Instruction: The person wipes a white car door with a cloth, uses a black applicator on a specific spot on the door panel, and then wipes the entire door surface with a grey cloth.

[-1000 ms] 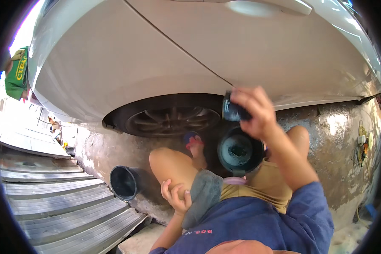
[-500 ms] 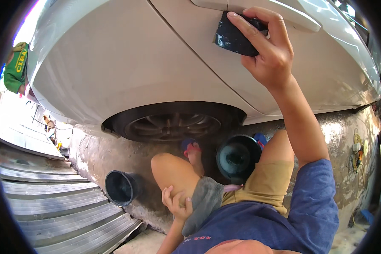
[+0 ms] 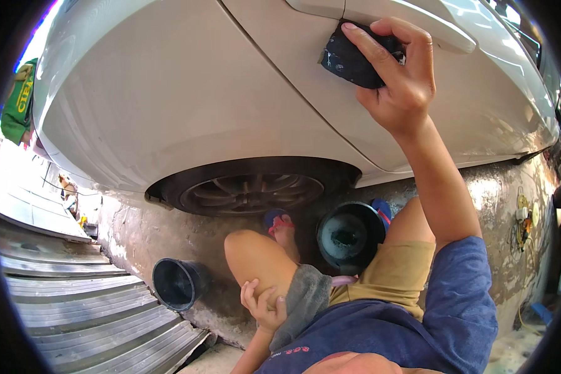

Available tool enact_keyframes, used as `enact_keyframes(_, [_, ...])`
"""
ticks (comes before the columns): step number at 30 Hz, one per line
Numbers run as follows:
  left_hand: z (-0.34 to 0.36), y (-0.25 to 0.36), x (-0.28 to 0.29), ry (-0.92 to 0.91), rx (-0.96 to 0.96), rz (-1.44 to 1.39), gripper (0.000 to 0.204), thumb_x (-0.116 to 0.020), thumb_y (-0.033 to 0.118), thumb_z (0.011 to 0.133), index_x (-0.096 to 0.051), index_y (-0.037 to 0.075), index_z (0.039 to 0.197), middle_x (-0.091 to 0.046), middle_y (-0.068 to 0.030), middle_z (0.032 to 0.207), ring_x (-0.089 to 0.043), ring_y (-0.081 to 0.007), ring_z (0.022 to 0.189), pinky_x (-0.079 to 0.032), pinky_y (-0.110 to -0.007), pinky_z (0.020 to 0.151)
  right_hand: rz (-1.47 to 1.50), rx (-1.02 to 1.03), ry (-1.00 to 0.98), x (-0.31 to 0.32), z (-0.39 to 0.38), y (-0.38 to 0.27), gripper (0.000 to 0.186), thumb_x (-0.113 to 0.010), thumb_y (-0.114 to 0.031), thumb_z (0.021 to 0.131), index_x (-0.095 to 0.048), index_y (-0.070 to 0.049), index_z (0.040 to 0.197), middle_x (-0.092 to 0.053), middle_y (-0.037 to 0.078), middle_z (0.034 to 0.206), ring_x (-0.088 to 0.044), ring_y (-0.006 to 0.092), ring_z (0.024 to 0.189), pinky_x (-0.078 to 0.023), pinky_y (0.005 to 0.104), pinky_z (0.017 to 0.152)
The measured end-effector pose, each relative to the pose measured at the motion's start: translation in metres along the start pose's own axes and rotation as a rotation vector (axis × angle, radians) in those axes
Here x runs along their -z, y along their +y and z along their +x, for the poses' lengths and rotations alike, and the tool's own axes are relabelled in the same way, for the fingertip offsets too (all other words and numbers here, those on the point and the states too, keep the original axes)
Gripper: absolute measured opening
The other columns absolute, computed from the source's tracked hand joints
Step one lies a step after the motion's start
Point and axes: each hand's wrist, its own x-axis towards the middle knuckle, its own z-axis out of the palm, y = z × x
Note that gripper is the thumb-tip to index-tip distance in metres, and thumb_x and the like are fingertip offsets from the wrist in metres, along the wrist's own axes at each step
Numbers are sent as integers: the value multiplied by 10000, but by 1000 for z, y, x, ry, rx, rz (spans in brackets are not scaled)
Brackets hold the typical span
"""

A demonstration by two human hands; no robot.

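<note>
My right hand (image 3: 405, 81) grips a dark, wet-flecked pad (image 3: 349, 59) against the white car's door (image 3: 305, 68), just below the door handle (image 3: 442, 31). My left hand (image 3: 262, 302) rests on my left thigh with loosely curved, separated fingers, beside a grey towel (image 3: 308, 299) draped over the thigh. Between my legs stands a black bucket (image 3: 349, 234) with cloudy liquid inside; a small pink item (image 3: 343, 282), too hidden to name, shows behind the towel. The wheel (image 3: 246, 190) sits low in its arch in front of my knees.
A second dark bucket (image 3: 174, 283) stands left of me beside ridged metal sheeting (image 3: 87, 299) and a pale panel (image 3: 43, 212). Cords with plugs (image 3: 523, 218) lie on the wet concrete (image 3: 492, 249) at the right. A green printed cloth or bag (image 3: 15, 106) shows at the far left.
My right hand has moved up from above the bucket onto the door near the handle with the dark pad, staying there since half a second ago. My left hand has barely moved.
</note>
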Motion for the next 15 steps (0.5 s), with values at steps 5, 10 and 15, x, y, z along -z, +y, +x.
enact_keyframes(5, [3, 1, -1, -14, -6, -2, 264, -721, 247, 825, -716, 70, 1020, -514, -217, 1411, -411, -463, 1350, -313, -571, 1148, -33, 19, -38, 2, 3, 2, 631, -695, 57, 523, -814, -89, 1125, -601, 123, 1074, -642, 247, 948, -565, 342, 812])
enact_keyframes(10, [4, 1, -2, -9, 40, 15, 260, -721, 267, 809, -733, 99, 1007, -543, -197, 1373, -430, -454, 1321, -337, -541, 1129, 45, -1, -22, 3, 6, 1, 599, -690, 60, 545, -808, -86, 1113, -619, 110, 1039, -650, 243, 916, -562, 334, 799])
enact_keyframes(15, [4, 1, -3, 13, -3, 14, 262, -720, 272, 811, -732, 98, 1008, -543, -197, 1373, -430, -454, 1320, -336, -543, 1129, 15, -39, -42, 6, 6, -2, 582, -696, 62, 559, -801, -83, 1113, -626, 95, 1008, -656, 241, 899, -562, 333, 786])
